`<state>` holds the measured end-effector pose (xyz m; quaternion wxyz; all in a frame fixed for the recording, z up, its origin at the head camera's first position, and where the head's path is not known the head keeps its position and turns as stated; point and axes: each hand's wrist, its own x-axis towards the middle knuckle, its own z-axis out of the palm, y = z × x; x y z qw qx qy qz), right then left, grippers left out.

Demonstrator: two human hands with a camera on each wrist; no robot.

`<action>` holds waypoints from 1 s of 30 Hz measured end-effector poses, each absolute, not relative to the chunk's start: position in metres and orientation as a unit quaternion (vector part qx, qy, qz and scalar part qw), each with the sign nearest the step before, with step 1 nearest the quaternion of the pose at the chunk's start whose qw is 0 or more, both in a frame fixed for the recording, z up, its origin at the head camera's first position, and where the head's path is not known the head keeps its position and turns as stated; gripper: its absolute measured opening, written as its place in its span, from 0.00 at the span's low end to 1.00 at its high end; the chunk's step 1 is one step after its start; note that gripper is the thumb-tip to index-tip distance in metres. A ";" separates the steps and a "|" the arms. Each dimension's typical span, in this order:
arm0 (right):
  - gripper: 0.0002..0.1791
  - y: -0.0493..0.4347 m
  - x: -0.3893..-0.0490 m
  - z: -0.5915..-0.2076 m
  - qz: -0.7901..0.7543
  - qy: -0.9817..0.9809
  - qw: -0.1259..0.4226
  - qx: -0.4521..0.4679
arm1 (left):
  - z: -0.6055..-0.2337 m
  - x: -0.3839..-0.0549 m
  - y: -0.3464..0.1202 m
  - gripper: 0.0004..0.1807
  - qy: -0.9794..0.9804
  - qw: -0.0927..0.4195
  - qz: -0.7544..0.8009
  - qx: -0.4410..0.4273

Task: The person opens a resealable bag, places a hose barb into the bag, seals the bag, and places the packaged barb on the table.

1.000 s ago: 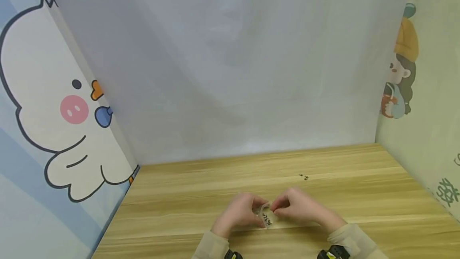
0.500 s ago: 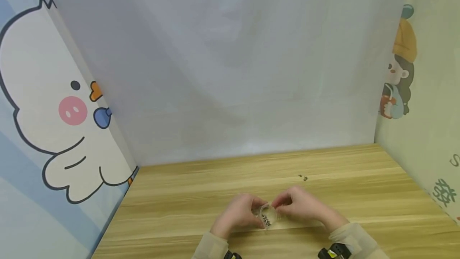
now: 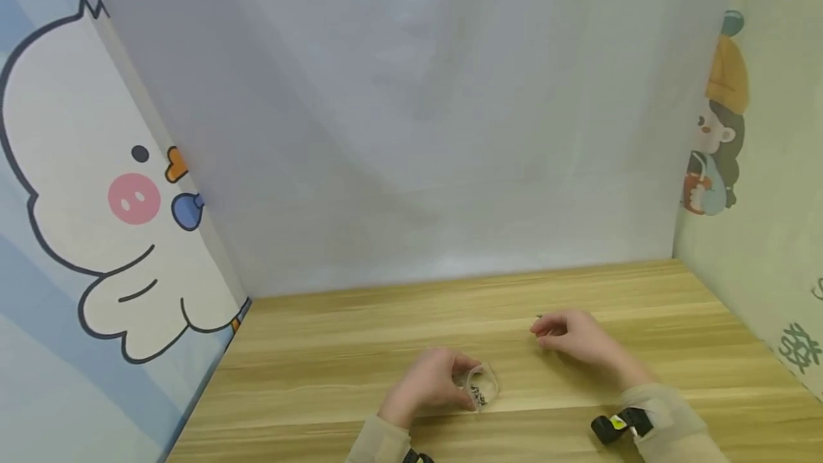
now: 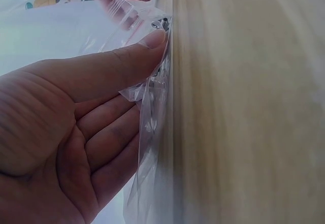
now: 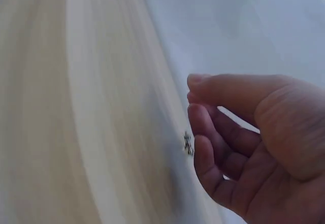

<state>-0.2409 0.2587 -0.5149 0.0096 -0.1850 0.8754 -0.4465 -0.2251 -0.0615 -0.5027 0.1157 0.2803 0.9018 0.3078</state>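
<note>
A clear plastic zip bag [image 3: 491, 377] lies near the front of the table with its mouth held round and facing right. Inside are several small metal pieces, apparently screws [image 3: 478, 396]. My left hand [image 3: 432, 381] grips the bag at its left side; in the left wrist view the thumb presses the film [image 4: 144, 158] against the fingers. Farther back and to the right, my right hand [image 3: 579, 338] hovers over a few loose metal pieces [image 5: 188, 144], partly hiding them in the head view. Its fingers are loosely bent, thumb near the index fingertip, and nothing shows between them.
The wood-grain table [image 3: 321, 349] is bounded by a grey-white curtain [image 3: 418, 163] at the back. Printed panels stand on both sides, a white cartoon bird [image 3: 77, 163] on the left and a cartoon child [image 3: 710, 163] on the right.
My right hand has left the bag's mouth and moved back and right to the loose metal pieces. The bag's mouth has become rounder. My left hand stays in place, still gripping the bag.
</note>
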 end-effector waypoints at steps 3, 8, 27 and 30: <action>0.13 0.271 -0.244 -0.518 -0.445 0.884 0.000 -0.146 | -0.504 -0.226 -0.061 0.34 0.901 0.115 0.306 0.285; 0.13 0.278 -0.249 -0.521 -0.444 0.890 -0.007 -0.104 | -0.506 -0.227 -0.062 0.34 0.900 0.108 0.304 0.293; 0.11 0.272 -0.254 -0.525 -0.400 0.912 -0.041 -0.078 | -0.503 -0.225 -0.064 0.34 0.901 0.106 0.307 0.287; 0.10 0.272 -0.254 -0.524 -0.396 0.914 -0.042 -0.081 | -0.505 -0.226 -0.064 0.33 0.901 0.103 0.306 0.291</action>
